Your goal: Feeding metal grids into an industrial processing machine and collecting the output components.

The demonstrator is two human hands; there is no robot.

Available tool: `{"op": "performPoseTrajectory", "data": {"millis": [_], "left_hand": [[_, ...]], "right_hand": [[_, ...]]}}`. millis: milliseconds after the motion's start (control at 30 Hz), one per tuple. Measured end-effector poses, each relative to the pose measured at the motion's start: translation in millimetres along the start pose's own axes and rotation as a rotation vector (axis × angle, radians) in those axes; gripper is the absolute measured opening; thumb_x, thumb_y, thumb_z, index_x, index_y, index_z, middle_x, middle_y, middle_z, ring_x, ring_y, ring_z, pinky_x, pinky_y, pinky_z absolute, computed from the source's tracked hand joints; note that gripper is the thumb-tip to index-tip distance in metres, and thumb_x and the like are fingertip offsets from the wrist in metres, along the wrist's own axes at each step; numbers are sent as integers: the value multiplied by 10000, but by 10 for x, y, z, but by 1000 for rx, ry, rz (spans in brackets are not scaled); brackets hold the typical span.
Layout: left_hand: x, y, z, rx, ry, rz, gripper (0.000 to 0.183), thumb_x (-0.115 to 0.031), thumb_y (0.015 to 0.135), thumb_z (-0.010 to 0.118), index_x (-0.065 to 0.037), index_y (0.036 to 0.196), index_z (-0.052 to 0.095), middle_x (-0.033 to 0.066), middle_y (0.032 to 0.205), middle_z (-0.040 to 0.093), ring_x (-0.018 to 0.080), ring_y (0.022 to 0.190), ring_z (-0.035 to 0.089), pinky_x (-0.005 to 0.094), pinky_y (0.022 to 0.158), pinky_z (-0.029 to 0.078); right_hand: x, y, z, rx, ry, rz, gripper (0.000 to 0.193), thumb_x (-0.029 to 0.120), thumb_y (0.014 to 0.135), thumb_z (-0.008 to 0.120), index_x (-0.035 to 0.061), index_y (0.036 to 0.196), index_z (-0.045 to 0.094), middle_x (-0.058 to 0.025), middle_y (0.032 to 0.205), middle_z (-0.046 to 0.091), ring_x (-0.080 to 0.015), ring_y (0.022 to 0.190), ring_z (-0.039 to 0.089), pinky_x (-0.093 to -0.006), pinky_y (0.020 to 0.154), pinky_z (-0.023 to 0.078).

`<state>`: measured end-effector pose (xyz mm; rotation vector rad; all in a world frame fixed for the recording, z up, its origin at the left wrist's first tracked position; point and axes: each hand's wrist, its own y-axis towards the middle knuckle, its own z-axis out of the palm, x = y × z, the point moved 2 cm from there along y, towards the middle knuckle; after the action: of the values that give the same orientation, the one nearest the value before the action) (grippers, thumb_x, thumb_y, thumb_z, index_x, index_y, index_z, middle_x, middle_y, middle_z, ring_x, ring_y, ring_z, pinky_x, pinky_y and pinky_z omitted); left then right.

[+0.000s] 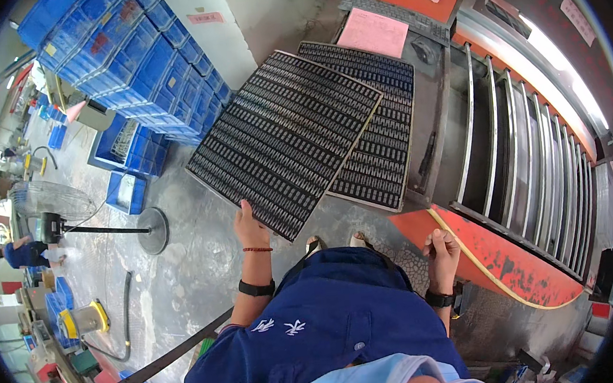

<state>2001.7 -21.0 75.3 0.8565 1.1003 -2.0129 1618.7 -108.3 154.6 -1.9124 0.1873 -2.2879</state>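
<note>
My left hand (pixel 250 228) is closed on the lower left edge of a black circuit board panel (pixel 288 135), which is patterned with rows of small pale marks. The panel is tilted, and its right part overlaps a second, similar panel (pixel 377 179) lying on the grey machine table. Only the top and right-hand parts of that second panel show. By the table's front edge, my right hand (pixel 442 249) is curled into a loose fist, apart from both panels. Nothing shows between its fingers.
A pink paper (pixel 373 33) and a dark computer mouse (pixel 424 51) lie behind the panels. Metal bars (pixel 512 146) line the orange machine at right. Stacked blue crates (pixel 131 61) stand at left, near a floor fan (pixel 53 226). A person (pixel 23 253) is farther left.
</note>
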Motion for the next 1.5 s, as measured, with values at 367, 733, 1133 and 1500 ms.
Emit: {"op": "performPoseTrajectory", "data": {"millis": [367,733,1133,1500], "left_hand": [[11,-8,41,-71,-53,-35,202,-226,894,528,-56,789,495,-6,611,466,78,430,378,236,385,299],[193,-289,18,463,211,-306,226,-151,894,488,54,944,569,132,898,620,227,776,628,347,657,548],[242,-483,188,625,276,-416,251,-124,902,468,61,1054,540,149,987,609,235,823,637,307,648,549],[247,-588,308,628,383,-474,229,-167,896,495,57,906,545,133,837,603,227,749,642,306,581,534]], "right_hand": [[-73,-29,3,19,18,-2,243,220,873,567,48,703,556,-15,649,545,-82,541,463,-226,501,362],[-233,-33,70,49,2,72,237,166,885,536,56,676,533,-21,653,549,-79,542,443,-225,524,350],[-390,-20,172,179,-109,126,252,198,896,515,53,690,535,-7,643,524,-73,555,450,-219,510,343],[-673,0,456,474,-313,345,283,233,882,519,-13,1016,558,-60,878,593,-115,725,553,-236,642,453]]}}
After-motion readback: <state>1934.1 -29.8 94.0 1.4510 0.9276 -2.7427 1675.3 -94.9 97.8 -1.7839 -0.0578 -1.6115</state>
